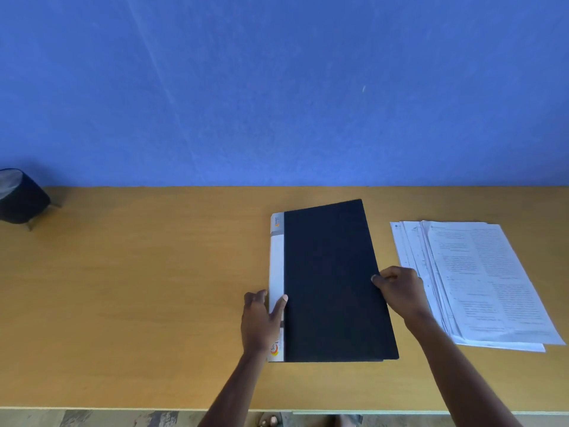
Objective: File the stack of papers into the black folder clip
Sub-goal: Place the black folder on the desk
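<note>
A black folder (329,278) with a white label strip along its left spine lies closed on the wooden table (138,288). My left hand (261,318) rests at the spine, its thumb lying across the white strip and the fingers down beside the edge. My right hand (398,288) pinches the folder's right cover edge about halfway along. A loose stack of printed papers (480,282) lies fanned out to the right of the folder, partly behind my right wrist. The clip inside the folder is hidden.
A dark round object (21,195) on small legs stands at the table's far left against the blue wall (277,87). The table's front edge runs along the bottom, with floor and a foot (271,420) below it.
</note>
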`<act>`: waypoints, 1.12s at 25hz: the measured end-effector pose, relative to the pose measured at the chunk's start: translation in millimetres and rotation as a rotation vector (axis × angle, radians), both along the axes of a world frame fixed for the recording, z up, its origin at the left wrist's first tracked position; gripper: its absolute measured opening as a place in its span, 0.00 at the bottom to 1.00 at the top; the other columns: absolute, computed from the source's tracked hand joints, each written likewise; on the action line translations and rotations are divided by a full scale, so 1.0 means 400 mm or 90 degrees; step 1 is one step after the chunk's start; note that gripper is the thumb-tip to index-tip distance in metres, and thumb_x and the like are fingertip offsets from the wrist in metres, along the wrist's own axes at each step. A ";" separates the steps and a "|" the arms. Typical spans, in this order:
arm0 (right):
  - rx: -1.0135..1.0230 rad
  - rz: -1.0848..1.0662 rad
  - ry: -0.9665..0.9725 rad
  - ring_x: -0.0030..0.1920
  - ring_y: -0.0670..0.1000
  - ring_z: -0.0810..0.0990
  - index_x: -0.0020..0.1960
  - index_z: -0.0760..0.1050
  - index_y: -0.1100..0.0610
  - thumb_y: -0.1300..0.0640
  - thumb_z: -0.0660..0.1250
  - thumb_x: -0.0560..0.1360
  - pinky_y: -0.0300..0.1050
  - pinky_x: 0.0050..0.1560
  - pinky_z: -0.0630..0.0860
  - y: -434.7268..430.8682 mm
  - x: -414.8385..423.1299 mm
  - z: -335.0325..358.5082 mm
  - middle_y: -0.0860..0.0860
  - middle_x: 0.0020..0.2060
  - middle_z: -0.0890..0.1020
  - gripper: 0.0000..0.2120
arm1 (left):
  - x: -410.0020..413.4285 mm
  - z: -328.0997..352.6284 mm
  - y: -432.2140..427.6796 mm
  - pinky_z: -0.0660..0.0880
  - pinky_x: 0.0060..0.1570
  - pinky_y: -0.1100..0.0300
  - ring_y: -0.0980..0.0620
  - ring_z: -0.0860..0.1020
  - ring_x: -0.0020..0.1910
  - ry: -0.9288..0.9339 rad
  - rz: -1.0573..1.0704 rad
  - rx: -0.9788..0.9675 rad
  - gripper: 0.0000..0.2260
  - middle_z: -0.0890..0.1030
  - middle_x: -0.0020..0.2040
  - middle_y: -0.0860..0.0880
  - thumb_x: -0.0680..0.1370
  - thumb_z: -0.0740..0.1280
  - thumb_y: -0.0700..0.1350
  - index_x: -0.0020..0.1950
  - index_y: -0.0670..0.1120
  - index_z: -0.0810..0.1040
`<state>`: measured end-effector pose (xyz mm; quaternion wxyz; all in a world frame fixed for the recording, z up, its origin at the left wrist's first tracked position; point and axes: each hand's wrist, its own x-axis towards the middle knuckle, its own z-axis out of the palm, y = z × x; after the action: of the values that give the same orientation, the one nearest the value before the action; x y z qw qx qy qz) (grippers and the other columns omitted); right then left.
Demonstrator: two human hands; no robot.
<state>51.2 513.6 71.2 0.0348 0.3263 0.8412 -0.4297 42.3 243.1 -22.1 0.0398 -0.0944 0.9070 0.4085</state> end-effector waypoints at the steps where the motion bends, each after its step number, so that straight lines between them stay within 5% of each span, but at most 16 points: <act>1: -0.032 0.013 0.029 0.43 0.58 0.83 0.41 0.81 0.60 0.60 0.72 0.74 0.54 0.46 0.80 -0.009 -0.002 0.036 0.56 0.39 0.84 0.04 | 0.000 0.007 -0.013 0.77 0.44 0.55 0.48 0.79 0.46 0.013 0.005 0.024 0.22 0.76 0.52 0.48 0.76 0.68 0.59 0.58 0.43 0.80; 5: -0.160 0.094 0.148 0.38 0.52 0.81 0.44 0.83 0.57 0.55 0.72 0.76 0.46 0.40 0.79 -0.098 0.007 0.172 0.56 0.38 0.84 0.06 | 0.021 0.112 -0.052 0.76 0.42 0.64 0.54 0.81 0.45 0.057 0.023 0.240 0.21 0.80 0.49 0.52 0.74 0.66 0.62 0.55 0.47 0.81; 8: -0.220 0.195 0.205 0.42 0.46 0.84 0.49 0.83 0.51 0.47 0.64 0.79 0.40 0.45 0.81 -0.208 0.019 0.245 0.49 0.40 0.86 0.12 | 0.039 0.232 -0.082 0.78 0.47 0.60 0.58 0.80 0.53 0.064 -0.019 0.343 0.16 0.83 0.53 0.53 0.77 0.65 0.62 0.55 0.53 0.81; 15: -0.274 0.442 0.188 0.59 0.49 0.81 0.64 0.79 0.54 0.49 0.61 0.82 0.53 0.61 0.77 -0.426 0.001 0.176 0.52 0.58 0.83 0.16 | 0.031 0.399 -0.211 0.79 0.50 0.61 0.58 0.79 0.60 0.021 -0.100 0.396 0.25 0.82 0.59 0.54 0.73 0.62 0.67 0.63 0.55 0.78; 18: -0.275 0.512 0.120 0.68 0.45 0.74 0.70 0.73 0.54 0.51 0.63 0.81 0.47 0.68 0.73 -0.484 0.004 0.126 0.47 0.68 0.76 0.19 | 0.018 0.409 -0.290 0.76 0.51 0.49 0.45 0.80 0.56 -0.005 -0.101 0.375 0.23 0.81 0.54 0.42 0.72 0.68 0.63 0.58 0.47 0.80; 20: -0.234 0.552 0.089 0.71 0.44 0.70 0.71 0.72 0.52 0.50 0.64 0.80 0.45 0.71 0.68 -0.506 0.008 0.088 0.46 0.71 0.73 0.20 | 0.013 0.404 -0.334 0.73 0.49 0.46 0.43 0.80 0.52 -0.023 -0.098 0.362 0.20 0.78 0.52 0.35 0.74 0.71 0.59 0.54 0.44 0.79; 22: -0.137 0.514 0.087 0.69 0.46 0.72 0.68 0.75 0.52 0.51 0.64 0.79 0.46 0.68 0.70 -0.510 0.016 0.042 0.46 0.68 0.76 0.18 | 0.008 0.395 -0.372 0.76 0.46 0.53 0.48 0.83 0.50 -0.044 -0.062 0.375 0.14 0.84 0.50 0.42 0.76 0.71 0.52 0.57 0.46 0.79; 25: 0.030 0.326 0.087 0.56 0.54 0.82 0.57 0.81 0.55 0.59 0.63 0.76 0.48 0.54 0.79 -0.468 0.037 -0.030 0.51 0.54 0.85 0.12 | -0.020 0.359 -0.447 0.79 0.42 0.53 0.48 0.85 0.48 -0.064 0.033 0.393 0.15 0.87 0.50 0.48 0.77 0.71 0.43 0.63 0.52 0.76; 28: 0.188 0.278 -0.043 0.49 0.59 0.83 0.55 0.82 0.56 0.59 0.63 0.76 0.46 0.45 0.78 -0.377 0.082 -0.106 0.56 0.50 0.85 0.11 | -0.064 0.292 -0.523 0.79 0.45 0.53 0.47 0.85 0.49 -0.103 0.060 0.365 0.15 0.87 0.50 0.48 0.77 0.71 0.40 0.63 0.51 0.77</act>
<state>83.9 362.8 28.8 0.1066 0.1525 0.9436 -0.2737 16.6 33.8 94.6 0.1179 -0.1537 0.7430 0.6406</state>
